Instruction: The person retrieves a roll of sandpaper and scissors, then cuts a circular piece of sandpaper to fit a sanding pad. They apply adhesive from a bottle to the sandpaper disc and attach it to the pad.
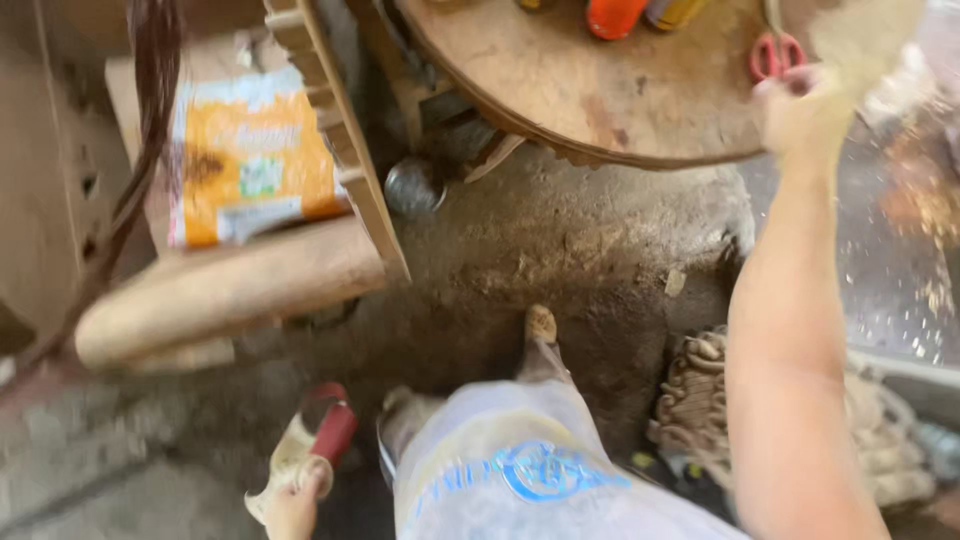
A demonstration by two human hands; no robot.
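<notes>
My left hand (292, 510) is low at the bottom edge, fingers closed on a red-and-cream object (318, 440), perhaps a sandal or small tool; blur hides what it is. My right arm reaches up to the far right, where my right hand (800, 110) is closed on a pale, blurred bundle of fibres or cloth (865, 40) at the rim of a round wooden table (600, 100). Red-handled scissors (775, 52) lie on the table just left of that hand. My leg in pale trousers (520, 460) and one foot (541, 325) show below.
An orange-and-white bag (250, 155) leans on a wooden plank bench (230, 285) at left. A slatted wooden frame (340, 130) stands beside it. Orange and yellow bottles (615, 15) sit on the table. A pile of coiled rope (700, 390) lies on the dirt floor at right.
</notes>
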